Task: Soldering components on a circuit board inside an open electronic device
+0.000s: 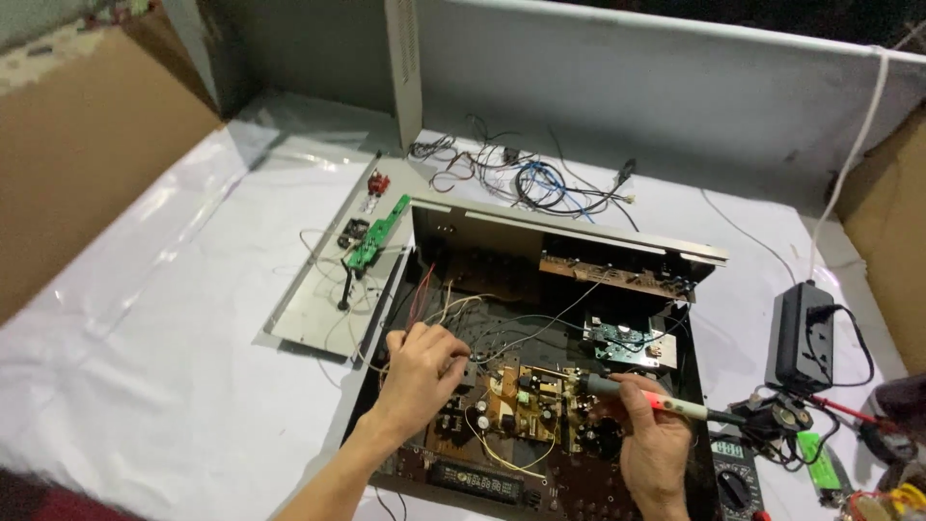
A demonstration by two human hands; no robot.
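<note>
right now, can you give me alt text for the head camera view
A person's right hand holds a soldering iron over the brown circuit board inside an opened black electronics chassis, while the left hand pinches loose wires beside it. The chassis sits on a white-covered table, with a multimeter and black power adapter to the right.

On the white-covered table [174, 318], a grey metal cover panel [323, 289] lies at nine o'clock, carrying a narrow green circuit board [378, 232]. At twelve o'clock sits a tangle of loose wires [526, 178]. A black power adapter [799, 333] rests at three o'clock, with what looks like a multimeter [735, 478] at five o'clock. Brown cardboard [87, 145] stands at ten o'clock.
</note>
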